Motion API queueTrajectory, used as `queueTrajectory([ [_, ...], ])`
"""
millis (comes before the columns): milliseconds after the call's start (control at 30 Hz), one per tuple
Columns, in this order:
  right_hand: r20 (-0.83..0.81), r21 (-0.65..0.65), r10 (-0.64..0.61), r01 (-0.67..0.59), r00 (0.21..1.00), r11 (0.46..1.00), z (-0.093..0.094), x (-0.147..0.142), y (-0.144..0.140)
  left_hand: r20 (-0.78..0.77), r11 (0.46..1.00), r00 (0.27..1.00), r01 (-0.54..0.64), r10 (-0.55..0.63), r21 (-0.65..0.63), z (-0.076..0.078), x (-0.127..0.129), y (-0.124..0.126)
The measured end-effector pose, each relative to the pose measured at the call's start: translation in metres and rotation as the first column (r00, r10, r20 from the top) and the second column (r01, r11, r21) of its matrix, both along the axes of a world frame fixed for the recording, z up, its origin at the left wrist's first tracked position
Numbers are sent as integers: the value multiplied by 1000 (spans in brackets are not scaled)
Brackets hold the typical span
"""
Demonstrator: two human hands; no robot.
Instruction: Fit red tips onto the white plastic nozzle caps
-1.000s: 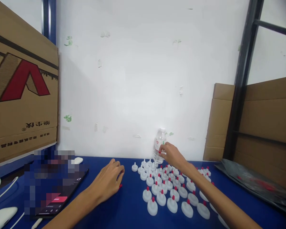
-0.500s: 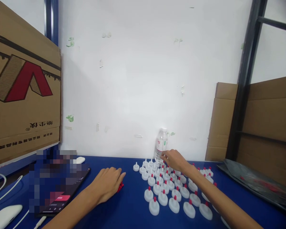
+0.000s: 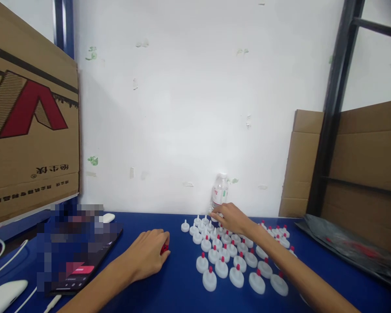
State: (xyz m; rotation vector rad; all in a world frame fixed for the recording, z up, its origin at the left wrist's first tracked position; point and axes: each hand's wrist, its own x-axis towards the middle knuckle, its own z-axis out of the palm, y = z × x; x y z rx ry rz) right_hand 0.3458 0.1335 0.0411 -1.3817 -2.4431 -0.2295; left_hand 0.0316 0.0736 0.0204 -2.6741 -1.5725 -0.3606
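My left hand (image 3: 148,253) is curled on the blue table, left of the white caps, its fingers closed round small red tips (image 3: 164,248) that show between thumb and forefinger. My right hand (image 3: 230,217) reaches over the back of the group, thumb and fingers pinched together; whatever is between them is too small to make out. Below it stand several white nozzle caps (image 3: 209,279), many with a red tip (image 3: 222,259) on the spout. At the back left of the group, bare white nozzle caps (image 3: 185,226) stand with no red tip. My right forearm hides some caps.
A clear water bottle (image 3: 219,191) stands against the wall behind my right hand. On the left are a phone (image 3: 97,256), white cables and a large carton (image 3: 32,152). A dark plastic bag (image 3: 345,248) lies at the right edge, near cardboard (image 3: 301,165).
My right hand has shifted slightly left over the back caps. My left fingers have drawn in round the red tips. The view has moved a little.
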Motion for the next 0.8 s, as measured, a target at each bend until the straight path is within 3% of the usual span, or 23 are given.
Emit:
queueTrajectory([
  [300,-158,80,80,-68,984,994,11,-21,-18,75,996,994,78,-81,39,-7,3,4],
  [800,-226,13,317,-322,921,947,11,-69,-58,352,957,920,73,-173,280,0,5,12],
])
